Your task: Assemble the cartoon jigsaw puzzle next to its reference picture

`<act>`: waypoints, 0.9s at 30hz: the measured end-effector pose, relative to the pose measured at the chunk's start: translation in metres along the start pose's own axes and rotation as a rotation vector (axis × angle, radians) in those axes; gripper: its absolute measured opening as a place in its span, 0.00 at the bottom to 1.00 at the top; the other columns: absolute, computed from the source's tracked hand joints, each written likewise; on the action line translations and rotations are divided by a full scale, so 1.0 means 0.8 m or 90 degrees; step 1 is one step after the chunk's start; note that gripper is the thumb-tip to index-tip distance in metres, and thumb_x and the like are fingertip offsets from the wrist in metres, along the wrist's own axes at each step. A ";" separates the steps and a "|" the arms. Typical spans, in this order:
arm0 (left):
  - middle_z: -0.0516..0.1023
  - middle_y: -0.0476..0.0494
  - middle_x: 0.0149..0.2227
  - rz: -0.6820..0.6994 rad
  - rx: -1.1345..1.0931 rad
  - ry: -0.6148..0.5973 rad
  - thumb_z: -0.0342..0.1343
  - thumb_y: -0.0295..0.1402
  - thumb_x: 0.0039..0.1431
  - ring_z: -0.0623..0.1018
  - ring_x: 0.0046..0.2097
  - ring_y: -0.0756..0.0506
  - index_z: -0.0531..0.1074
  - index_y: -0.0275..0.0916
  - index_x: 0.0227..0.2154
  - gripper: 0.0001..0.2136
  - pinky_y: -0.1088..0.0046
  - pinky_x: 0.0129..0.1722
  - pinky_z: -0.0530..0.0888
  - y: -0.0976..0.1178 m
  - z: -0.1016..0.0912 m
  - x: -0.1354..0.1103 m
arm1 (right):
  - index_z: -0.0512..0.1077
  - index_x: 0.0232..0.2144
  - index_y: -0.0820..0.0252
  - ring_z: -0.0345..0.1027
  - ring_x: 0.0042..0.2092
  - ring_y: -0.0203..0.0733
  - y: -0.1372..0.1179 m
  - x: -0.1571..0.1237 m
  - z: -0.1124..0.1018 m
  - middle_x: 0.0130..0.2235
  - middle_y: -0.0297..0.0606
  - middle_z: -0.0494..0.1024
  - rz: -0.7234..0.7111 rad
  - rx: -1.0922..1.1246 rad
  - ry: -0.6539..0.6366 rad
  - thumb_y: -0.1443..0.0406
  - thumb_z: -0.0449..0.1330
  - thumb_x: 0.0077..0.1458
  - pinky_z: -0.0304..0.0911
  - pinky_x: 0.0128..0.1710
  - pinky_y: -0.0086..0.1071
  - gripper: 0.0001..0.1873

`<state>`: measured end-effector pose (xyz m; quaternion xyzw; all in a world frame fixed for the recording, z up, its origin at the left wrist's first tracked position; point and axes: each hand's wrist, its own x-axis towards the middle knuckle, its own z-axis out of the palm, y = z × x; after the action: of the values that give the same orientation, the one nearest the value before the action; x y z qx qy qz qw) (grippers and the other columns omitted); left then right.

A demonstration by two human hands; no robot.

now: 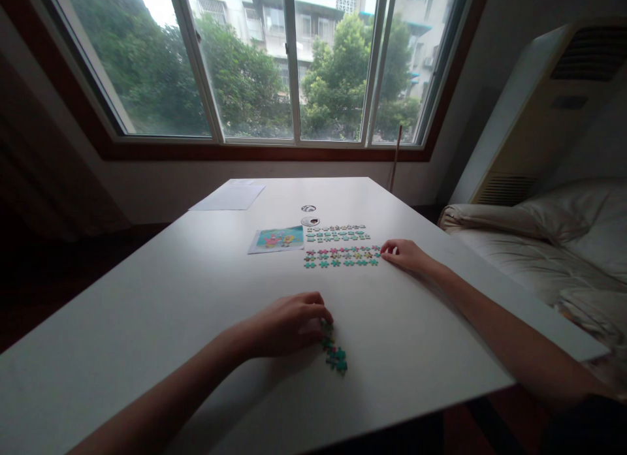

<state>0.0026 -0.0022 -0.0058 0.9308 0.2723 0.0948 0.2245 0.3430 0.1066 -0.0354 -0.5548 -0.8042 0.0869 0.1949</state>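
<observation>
Bare, sleeveless forearms run to the left hand [289, 324] and right hand [404, 254].

Domestic room in a flat, doubling as a bedroom.

- 12 o'clock: wide sliding window [294, 63] in a dark wood frame. Outside are trees [337, 83] and a residential block [274, 17] with grilled windows.
- 2 o'clock: yellowed floor-standing air conditioner [533, 115] against the wall.
- 3 o'clock: rumpled cream bedding [563, 246] with a pillow [490, 219], just beside the table.
- Centre: plain white table [147, 324]. On it, toward 12 o'clock, lie jigsaw pieces [341, 254] in rows and a picture card [277, 239], a home pastime.
</observation>
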 end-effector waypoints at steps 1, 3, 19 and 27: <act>0.69 0.46 0.42 0.001 0.003 0.003 0.55 0.30 0.56 0.73 0.39 0.47 0.70 0.45 0.44 0.12 0.74 0.39 0.68 -0.001 0.000 0.000 | 0.74 0.32 0.60 0.65 0.28 0.34 0.000 0.000 0.001 0.29 0.35 0.75 -0.002 0.000 0.003 0.62 0.56 0.50 0.57 0.29 0.26 0.11; 0.69 0.46 0.42 -0.001 0.008 0.003 0.55 0.30 0.56 0.73 0.39 0.47 0.69 0.46 0.44 0.13 0.74 0.39 0.68 -0.002 0.001 -0.001 | 0.74 0.32 0.60 0.64 0.28 0.34 0.000 -0.001 0.001 0.28 0.35 0.75 -0.005 -0.001 0.009 0.63 0.56 0.50 0.57 0.29 0.26 0.10; 0.70 0.47 0.40 0.020 0.050 0.024 0.50 0.27 0.59 0.72 0.36 0.50 0.68 0.41 0.36 0.05 0.78 0.34 0.66 -0.001 0.000 0.005 | 0.72 0.32 0.59 0.61 0.27 0.32 -0.093 -0.024 0.009 0.29 0.34 0.73 -0.184 0.032 0.032 0.66 0.55 0.53 0.57 0.30 0.26 0.06; 0.70 0.48 0.39 -0.002 0.038 0.034 0.50 0.27 0.57 0.71 0.33 0.51 0.68 0.40 0.34 0.04 0.78 0.32 0.65 0.002 0.000 0.003 | 0.72 0.32 0.59 0.61 0.26 0.31 -0.148 -0.051 0.020 0.29 0.34 0.72 -0.270 0.071 -0.047 0.66 0.55 0.54 0.57 0.29 0.26 0.06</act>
<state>0.0056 -0.0019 -0.0048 0.9339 0.2823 0.1111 0.1890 0.2474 0.0259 -0.0163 -0.3577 -0.9035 0.1086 0.2095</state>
